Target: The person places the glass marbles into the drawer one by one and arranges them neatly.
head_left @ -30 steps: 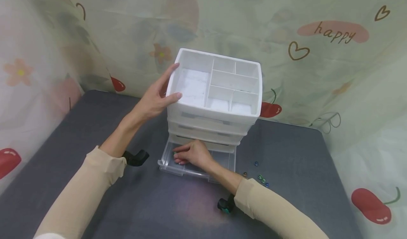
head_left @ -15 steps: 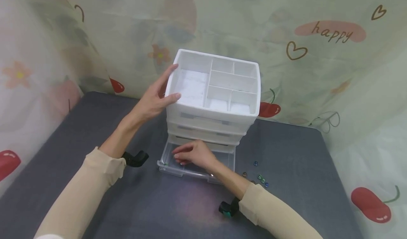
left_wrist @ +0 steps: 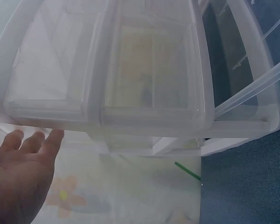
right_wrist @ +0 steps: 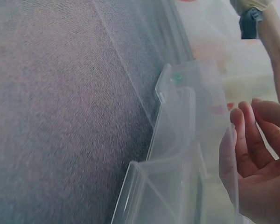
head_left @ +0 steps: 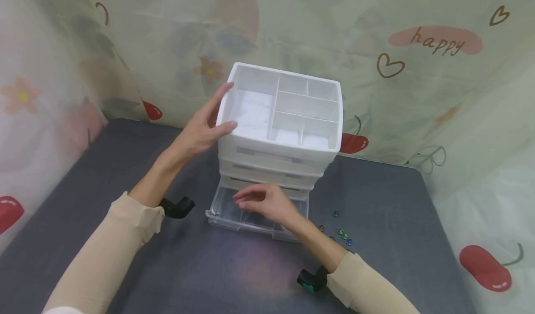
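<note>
A white drawer unit [head_left: 277,149] stands on the table, its lowest clear drawer [head_left: 251,228] pulled out. My left hand [head_left: 200,129] rests on the unit's upper left side, thumb over the rim; in the left wrist view its fingers reach straight up to the wall. My right hand [head_left: 273,205] hovers over the clear drawer, fingers loosely bent, with nothing between them. A small green bead-like piece [right_wrist: 176,77] lies in the drawer's left front corner. Several similar small round pieces [head_left: 342,233], green, blue and brown, lie on the table to the right.
The unit's top tray has several compartments [head_left: 251,114]. Two shut drawers [head_left: 271,172] sit above the pulled-out one. Patterned cloth [head_left: 434,72] hangs behind and beside the dark table [head_left: 175,267]. Each wrist wears a black camera mount [head_left: 179,208].
The green piece has left my right fingers and lies in the drawer's left front corner. My right hand has risen slightly and moved right. The left hand has stayed on the unit.
</note>
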A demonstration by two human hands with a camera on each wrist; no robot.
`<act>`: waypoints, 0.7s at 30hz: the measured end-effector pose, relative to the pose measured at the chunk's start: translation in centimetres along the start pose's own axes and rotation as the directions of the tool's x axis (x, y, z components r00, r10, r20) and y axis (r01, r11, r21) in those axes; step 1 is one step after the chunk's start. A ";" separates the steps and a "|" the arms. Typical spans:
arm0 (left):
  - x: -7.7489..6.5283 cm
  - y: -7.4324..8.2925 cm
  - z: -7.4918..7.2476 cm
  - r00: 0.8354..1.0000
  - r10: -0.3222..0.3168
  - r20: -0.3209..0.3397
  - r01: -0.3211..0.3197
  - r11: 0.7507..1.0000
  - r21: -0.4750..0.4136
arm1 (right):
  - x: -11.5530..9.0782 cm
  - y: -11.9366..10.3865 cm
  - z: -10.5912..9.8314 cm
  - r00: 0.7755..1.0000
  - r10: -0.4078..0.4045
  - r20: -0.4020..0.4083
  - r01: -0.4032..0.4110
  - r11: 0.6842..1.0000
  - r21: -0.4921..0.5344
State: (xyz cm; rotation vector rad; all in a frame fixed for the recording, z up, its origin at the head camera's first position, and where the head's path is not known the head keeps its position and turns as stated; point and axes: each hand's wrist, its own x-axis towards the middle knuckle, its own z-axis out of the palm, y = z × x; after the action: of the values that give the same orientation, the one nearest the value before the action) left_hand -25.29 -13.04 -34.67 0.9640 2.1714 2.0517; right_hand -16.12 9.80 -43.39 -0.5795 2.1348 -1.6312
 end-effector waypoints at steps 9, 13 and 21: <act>0.2 -0.2 0.2 1.000 0.000 -0.006 0.000 1.000 -0.012 | -3.4 -0.1 -3.0 0.997 -0.063 -0.051 0.063 0.998 0.000; 0.2 -0.1 0.3 1.000 -0.002 -0.009 0.002 1.000 -0.022 | -4.9 -0.2 -4.6 0.993 -0.062 -0.096 0.062 0.998 0.000; 0.1 0.0 0.4 1.000 -0.004 -0.016 0.004 1.000 -0.026 | -7.8 0.2 -7.8 0.975 -0.062 -0.215 0.048 0.996 -0.070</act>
State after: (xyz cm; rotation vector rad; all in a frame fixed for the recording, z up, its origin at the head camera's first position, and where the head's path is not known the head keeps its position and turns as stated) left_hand -25.26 -12.62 -34.69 0.9430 2.1470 2.0878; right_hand -13.82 20.38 -41.17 -0.5033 2.3541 -1.7307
